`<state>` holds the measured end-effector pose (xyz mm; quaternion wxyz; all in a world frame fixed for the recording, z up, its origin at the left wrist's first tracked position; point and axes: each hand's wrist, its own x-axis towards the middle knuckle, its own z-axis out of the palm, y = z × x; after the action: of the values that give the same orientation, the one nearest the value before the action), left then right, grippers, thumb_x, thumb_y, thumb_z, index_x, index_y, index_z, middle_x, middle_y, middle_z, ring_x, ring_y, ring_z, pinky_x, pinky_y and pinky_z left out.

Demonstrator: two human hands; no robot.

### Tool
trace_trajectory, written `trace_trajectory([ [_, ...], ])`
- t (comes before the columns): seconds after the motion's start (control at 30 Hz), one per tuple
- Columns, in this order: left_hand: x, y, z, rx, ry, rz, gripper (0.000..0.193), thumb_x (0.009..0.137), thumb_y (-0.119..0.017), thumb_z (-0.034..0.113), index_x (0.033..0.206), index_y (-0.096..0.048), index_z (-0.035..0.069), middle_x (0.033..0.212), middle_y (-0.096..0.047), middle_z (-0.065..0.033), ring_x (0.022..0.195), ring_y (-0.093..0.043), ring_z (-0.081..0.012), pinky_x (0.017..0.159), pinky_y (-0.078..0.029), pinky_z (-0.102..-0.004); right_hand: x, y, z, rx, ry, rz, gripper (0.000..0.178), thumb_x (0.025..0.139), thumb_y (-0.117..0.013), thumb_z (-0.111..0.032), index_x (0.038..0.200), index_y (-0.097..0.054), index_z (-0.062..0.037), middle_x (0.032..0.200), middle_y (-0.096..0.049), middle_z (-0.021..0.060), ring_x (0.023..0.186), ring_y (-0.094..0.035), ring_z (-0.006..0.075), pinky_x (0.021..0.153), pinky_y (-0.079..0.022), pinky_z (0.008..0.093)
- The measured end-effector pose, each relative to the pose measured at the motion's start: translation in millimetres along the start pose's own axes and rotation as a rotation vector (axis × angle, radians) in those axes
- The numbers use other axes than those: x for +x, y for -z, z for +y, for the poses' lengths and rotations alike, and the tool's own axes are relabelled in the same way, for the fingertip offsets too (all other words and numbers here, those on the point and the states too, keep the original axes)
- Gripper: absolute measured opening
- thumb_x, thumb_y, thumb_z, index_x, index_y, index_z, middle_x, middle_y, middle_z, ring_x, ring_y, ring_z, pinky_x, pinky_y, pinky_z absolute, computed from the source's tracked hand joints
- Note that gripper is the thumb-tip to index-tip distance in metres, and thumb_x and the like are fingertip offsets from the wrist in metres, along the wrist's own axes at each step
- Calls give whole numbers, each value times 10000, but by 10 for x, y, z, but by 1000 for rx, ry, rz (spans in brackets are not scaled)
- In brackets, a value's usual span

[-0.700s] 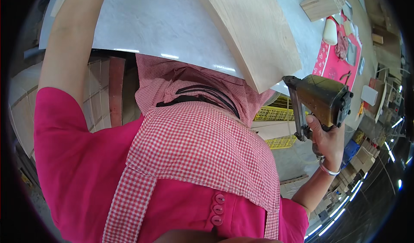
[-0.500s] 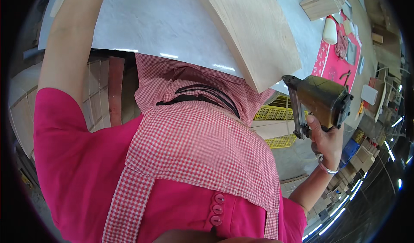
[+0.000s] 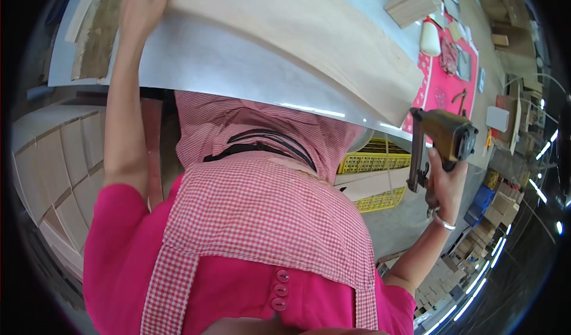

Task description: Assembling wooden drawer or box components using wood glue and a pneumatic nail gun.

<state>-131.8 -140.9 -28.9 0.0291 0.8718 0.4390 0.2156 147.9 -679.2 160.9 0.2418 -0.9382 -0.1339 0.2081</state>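
My right hand [image 3: 447,183] is wrapped round the grip of a pneumatic nail gun [image 3: 447,134], held upright at the table's right front edge. The gun's dark magazine points down along its left side. A long, pale wooden board [image 3: 297,35] lies slantwise on the white table [image 3: 196,61], its right end close to the gun. At the board's far left end, my left hand [image 3: 143,11] is closed on its edge; motion blurs the fingertips. Beside that hand lies a rougher brown wood strip [image 3: 98,35].
A stack of wood pieces [image 3: 414,2] stands at the back right. Near it, a pink mat [image 3: 437,88] carries a white bottle [image 3: 430,39], a crumpled cloth [image 3: 449,55] and pliers [image 3: 459,99]. Below the table are yellow crates [image 3: 372,164] and, at left, stacked panels [image 3: 65,151].
The board has swung, its left end coming nearer and its length lying more across the table. My left hand has come into view at that end. The nail gun has shifted only slightly.
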Motion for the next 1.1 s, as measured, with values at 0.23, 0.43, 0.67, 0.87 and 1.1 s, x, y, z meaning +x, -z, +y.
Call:
trace_trajectory([
  [0.23, -1299, 877, 1222, 231, -242, 12, 525, 845, -720, 309, 1310, -581, 109, 1224, -630, -135, 1168, -567, -330, 987, -424, -485, 19, 199, 390, 22, -23, 97, 339, 898, -716, -309, 748, -593, -31, 482, -482, -12, 376, -437, 72, 355, -302, 252],
  [0.43, -1265, 709, 1524, -229, -615, -80, 389, 811, -713, 70, 1196, -664, 67, 1223, -645, -91, 1216, -562, -298, 995, -443, -463, -173, 173, 381, 70, -76, 73, 369, 895, -723, -317, 705, -562, -45, 484, -484, -11, 371, -427, 77, 362, -305, 252],
  [0.67, -1212, 602, 1552, -328, -630, 46, 274, 769, -696, 29, 1041, -714, 52, 1088, -695, -81, 1070, -645, -268, 876, -529, -385, -199, 122, 417, 106, -103, 78, 356, 894, -727, -312, 733, -549, -49, 489, -485, -9, 369, -423, 81, 359, -303, 250],
  [0.87, -1229, 558, 1527, -333, -624, 71, 268, 764, -702, 35, 1031, -720, 52, 1068, -703, -74, 1053, -654, -264, 872, -533, -379, -177, 118, 393, 111, -120, 52, 338, 900, -723, -302, 747, -552, -54, 492, -485, -9, 367, -422, 81, 352, -308, 249],
  [1.1, -1263, 506, 1489, -374, -604, 77, 253, 792, -709, 16, 1043, -731, 46, 1093, -702, -83, 1089, -644, -277, 889, -523, -387, -180, 129, 331, 43, -131, 40, 330, 904, -719, -306, 768, -558, -52, 491, -488, -6, 363, -421, 82, 350, -311, 247],
])
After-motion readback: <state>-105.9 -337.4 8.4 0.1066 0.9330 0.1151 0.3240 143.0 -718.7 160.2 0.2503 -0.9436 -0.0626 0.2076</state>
